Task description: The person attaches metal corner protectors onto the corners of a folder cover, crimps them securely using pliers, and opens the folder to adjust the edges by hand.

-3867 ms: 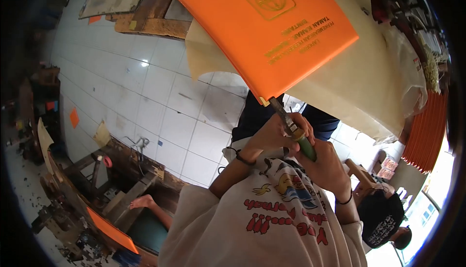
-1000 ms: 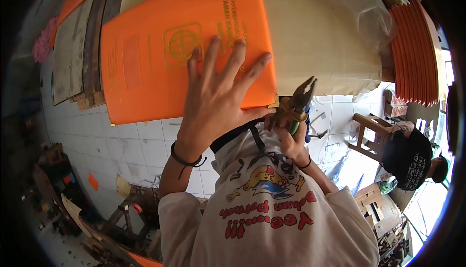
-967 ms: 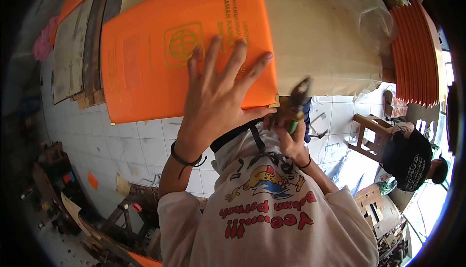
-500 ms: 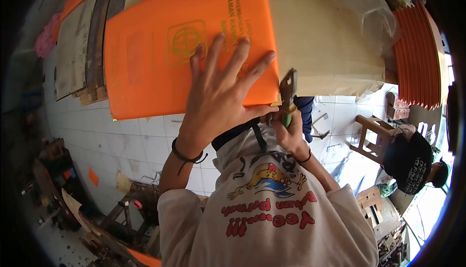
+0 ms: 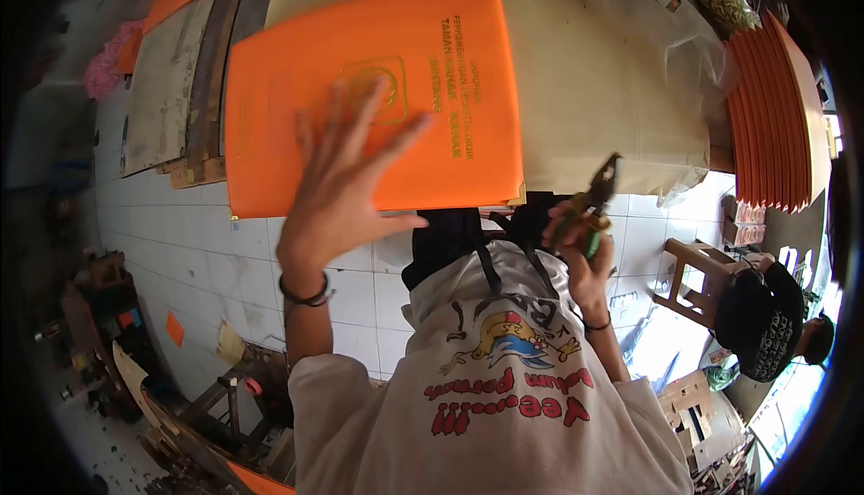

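An orange folder (image 5: 459, 126) with gold lettering and a globe emblem lies on the brown-covered table (image 5: 621, 90). Gold-coloured metal corners sit on its near edge, one at the right (image 5: 517, 195) and one at the left (image 5: 235, 216). My left hand (image 5: 337, 193), blurred, has its fingers spread over the left-middle part of the cover; whether it touches is unclear. In my right hand (image 5: 583, 247) is a pair of pliers (image 5: 601, 189) with green handles, jaws pointing up and apart from the folder's right corner.
A stack of orange folders (image 5: 769, 117) stands at the right end of the table, beside clear plastic wrapping (image 5: 670, 36). A wooden stool (image 5: 688, 274) and a person in black (image 5: 760, 324) are at the right. Boards (image 5: 166, 90) lie at the left.
My right hand has carried the pliers right, away from the folder's near right corner. My left hand has shifted left across the cover, its thumb off that corner.
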Demonstrator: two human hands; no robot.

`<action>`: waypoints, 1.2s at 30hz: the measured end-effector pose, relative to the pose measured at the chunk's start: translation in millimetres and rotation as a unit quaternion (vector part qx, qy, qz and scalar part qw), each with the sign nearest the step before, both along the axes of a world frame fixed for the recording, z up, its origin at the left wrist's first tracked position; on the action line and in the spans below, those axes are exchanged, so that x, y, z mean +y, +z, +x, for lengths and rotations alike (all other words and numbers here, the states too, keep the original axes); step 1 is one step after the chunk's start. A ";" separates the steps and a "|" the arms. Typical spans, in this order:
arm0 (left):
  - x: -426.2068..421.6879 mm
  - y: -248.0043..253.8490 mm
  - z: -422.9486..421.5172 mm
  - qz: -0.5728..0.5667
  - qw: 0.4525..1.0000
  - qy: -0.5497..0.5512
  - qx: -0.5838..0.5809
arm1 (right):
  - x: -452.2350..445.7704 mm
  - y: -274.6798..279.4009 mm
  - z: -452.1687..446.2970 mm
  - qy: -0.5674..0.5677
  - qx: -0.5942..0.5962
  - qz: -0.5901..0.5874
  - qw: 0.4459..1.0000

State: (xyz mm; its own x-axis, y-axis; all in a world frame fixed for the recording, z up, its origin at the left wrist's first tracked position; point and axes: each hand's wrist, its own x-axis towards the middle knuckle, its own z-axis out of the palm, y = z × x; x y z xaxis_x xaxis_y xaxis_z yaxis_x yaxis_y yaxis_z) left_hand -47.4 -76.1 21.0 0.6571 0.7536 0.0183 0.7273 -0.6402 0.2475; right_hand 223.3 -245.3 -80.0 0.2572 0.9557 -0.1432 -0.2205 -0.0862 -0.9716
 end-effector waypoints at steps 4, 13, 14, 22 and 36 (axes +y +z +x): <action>0.6 -9.7 -62.6 0.034 0.988 0.132 0.071 | 8.7 21.1 7.8 -0.028 -0.020 0.047 0.998; -34.3 -23.9 -72.6 0.100 0.975 0.186 0.068 | 53.6 48.8 -26.5 0.045 -0.108 -0.010 0.993; -41.8 -23.7 -69.7 0.104 0.972 0.195 0.074 | 54.6 51.3 -26.4 0.051 -0.129 -0.011 0.990; -87.1 -31.7 -56.1 0.117 0.946 0.300 0.044 | 66.6 54.1 -34.1 0.024 -0.181 0.012 0.983; -62.0 -37.3 -88.4 0.125 0.962 0.241 -0.026 | 93.1 73.5 -65.9 0.039 -0.302 0.071 0.950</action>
